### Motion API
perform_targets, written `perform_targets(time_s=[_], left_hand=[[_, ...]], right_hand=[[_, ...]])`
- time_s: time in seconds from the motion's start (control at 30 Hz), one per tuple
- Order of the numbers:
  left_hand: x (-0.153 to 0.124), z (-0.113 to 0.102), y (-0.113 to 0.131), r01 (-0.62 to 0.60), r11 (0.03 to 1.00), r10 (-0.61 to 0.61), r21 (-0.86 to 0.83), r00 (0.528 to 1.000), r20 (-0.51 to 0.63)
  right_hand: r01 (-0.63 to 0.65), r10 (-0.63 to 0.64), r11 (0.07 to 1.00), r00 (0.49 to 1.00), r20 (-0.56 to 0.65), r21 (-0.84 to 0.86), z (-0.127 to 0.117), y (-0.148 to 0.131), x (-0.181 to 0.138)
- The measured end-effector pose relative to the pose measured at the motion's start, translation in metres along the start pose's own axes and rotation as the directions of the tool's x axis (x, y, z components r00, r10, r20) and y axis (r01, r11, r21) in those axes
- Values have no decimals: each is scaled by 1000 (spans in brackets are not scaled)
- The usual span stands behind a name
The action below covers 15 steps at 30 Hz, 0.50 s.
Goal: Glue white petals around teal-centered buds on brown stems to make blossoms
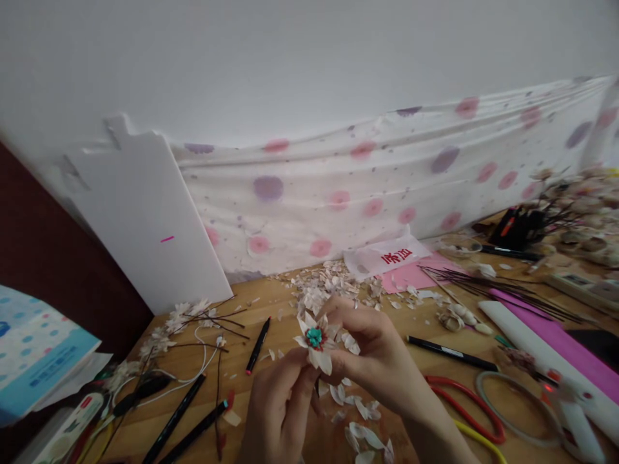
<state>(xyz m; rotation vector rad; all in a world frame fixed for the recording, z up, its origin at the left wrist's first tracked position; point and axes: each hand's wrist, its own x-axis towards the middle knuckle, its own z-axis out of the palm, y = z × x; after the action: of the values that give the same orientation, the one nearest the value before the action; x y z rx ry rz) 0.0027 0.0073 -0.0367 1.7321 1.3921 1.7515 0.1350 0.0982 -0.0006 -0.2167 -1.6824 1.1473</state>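
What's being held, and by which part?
A pale, green-centred flower: the left hand pinches it just beneath the petals; the right hand is at the petals' edge.

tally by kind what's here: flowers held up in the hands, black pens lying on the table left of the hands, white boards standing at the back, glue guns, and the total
Held flower: 1
Black pens, left side: 3
Standing white board: 1
Glue gun: 1
Total: 6

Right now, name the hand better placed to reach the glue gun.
Probably the right hand: the glue gun lies on its side, while the left hand, at the flower, would likely have to reach across the right forearm.
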Motion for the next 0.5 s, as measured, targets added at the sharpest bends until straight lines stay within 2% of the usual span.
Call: perform_targets(time_s=[0.17,0.33,0.5], left_hand=[[0,2,-1,-7,1000,8,-25,1000,14],[-3,2,-2,33,999,-33,6,999,-1],[-6,-1,-7,-12,982,38,189,990,-133]], right_hand=[[24,-24,1000,1000,-11,1,0,-3,-2],[-14,15,997,1000,-3,81,2,-1,-2],[-66,65,998,996,58,9,-7,-1,-1]])
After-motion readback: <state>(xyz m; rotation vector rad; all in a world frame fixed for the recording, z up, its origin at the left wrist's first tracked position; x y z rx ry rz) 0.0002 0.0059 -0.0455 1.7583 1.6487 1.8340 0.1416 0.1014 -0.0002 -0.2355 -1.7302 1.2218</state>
